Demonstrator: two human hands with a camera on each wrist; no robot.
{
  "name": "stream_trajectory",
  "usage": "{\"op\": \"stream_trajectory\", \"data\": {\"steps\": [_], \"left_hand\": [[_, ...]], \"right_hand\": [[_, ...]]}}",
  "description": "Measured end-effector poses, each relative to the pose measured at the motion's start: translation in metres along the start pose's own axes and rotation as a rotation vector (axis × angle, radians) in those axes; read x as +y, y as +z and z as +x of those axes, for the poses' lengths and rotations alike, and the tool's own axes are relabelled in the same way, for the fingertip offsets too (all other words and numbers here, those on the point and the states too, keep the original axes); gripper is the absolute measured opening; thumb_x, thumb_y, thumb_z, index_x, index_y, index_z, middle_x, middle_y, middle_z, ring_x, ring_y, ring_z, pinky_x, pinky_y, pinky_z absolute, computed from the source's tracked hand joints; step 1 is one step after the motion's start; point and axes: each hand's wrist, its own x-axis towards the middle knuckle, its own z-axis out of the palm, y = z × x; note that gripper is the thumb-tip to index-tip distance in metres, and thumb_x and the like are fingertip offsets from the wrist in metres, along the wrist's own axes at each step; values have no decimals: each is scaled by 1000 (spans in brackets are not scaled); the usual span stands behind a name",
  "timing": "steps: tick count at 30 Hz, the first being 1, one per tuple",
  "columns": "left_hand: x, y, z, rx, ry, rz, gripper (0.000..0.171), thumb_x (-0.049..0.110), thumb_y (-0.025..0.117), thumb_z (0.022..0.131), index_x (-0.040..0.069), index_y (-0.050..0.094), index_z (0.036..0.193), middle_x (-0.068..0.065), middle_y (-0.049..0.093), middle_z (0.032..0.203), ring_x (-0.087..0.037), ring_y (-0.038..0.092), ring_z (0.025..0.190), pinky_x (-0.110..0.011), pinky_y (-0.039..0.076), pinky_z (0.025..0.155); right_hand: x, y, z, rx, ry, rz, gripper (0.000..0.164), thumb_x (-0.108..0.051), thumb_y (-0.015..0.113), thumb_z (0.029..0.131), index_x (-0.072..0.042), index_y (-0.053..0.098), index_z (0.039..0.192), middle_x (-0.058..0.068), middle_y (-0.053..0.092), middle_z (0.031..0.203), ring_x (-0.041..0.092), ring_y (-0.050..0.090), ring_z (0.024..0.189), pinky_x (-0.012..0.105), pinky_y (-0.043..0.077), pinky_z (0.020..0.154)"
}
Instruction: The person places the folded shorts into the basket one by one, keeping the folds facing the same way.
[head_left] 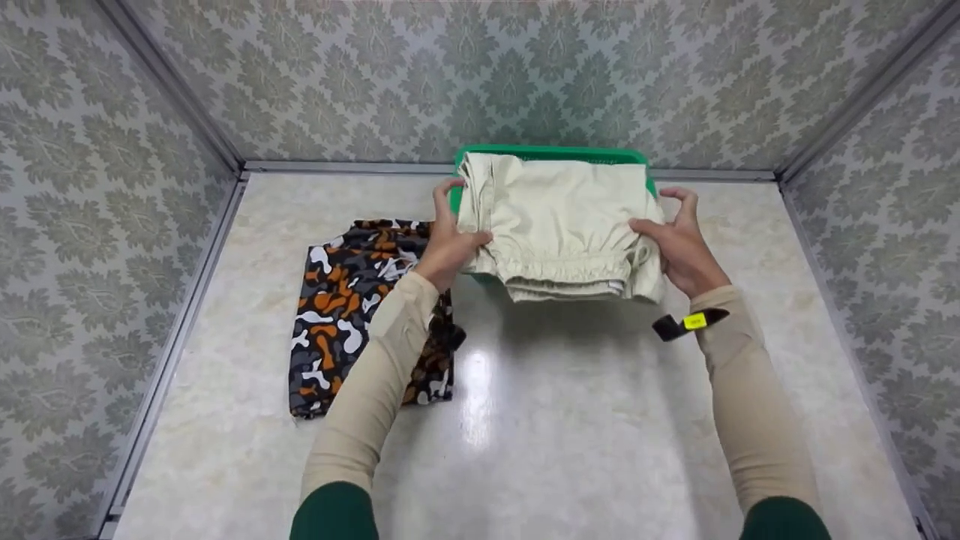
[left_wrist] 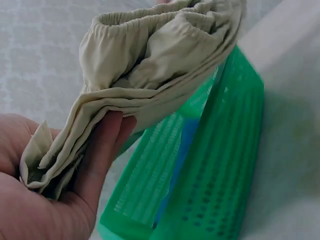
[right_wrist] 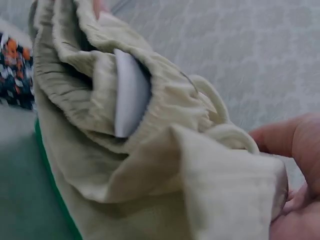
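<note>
Since the pants (head_left: pixel 570 206) look soft, light and apt to sag, I'd hold their folded sides, where my left grip (head_left: pixel 448 251) and right grip (head_left: pixel 682 246) each pinch them.

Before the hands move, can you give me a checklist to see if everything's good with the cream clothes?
1. Left hand holding on: ok, it grips one side of the cream clothes.
2. Right hand holding on: ok, it grips the other side.
3. Clothes folded: ok, stacked layers show in the left wrist view.
4. All over the basket: not ok, the waistband hangs past its near side in the head view.
5. Enough room inside: cannot tell; something blue shows there, but the rest is hidden.
6. Camo clothes apart from the cream ones: ok, they lie on the table.
</note>
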Motion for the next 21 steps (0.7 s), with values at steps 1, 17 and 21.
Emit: {"op": "stream_trajectory", "data": {"steps": [1, 17, 21], "left_hand": [[2, 1, 9, 2, 16, 25, 81, -11, 59, 92, 30, 27, 154, -4, 9, 166, -18, 46, 71, -29, 42, 60], [-23, 19, 76, -131, -28, 473, 66, -12, 40, 96, 9, 35, 158, -5, 35, 162, -18, 58, 120, -29, 41, 74], [-24, 36, 70, -88, -76, 831, 61, -3, 48, 100, 11, 36, 158, -15, 32, 161, -32, 32, 146, -37, 42, 102]], "right_hand": [[-2, 1, 9, 18, -15, -53, 53, -12, 65, 99, -20, 30, 138, 20, 51, 125, 22, 68, 90, 31, 58, 72], [22, 9, 81, 9, 13, -650, 63, 10, 44, 91, -6, 46, 151, 17, 29, 162, 12, 25, 45, 28, 29, 47], [33, 16, 80, 55, -56, -921, 51, 8, 40, 89, 7, 53, 138, 31, 49, 137, 22, 40, 61, 34, 35, 58]]}}
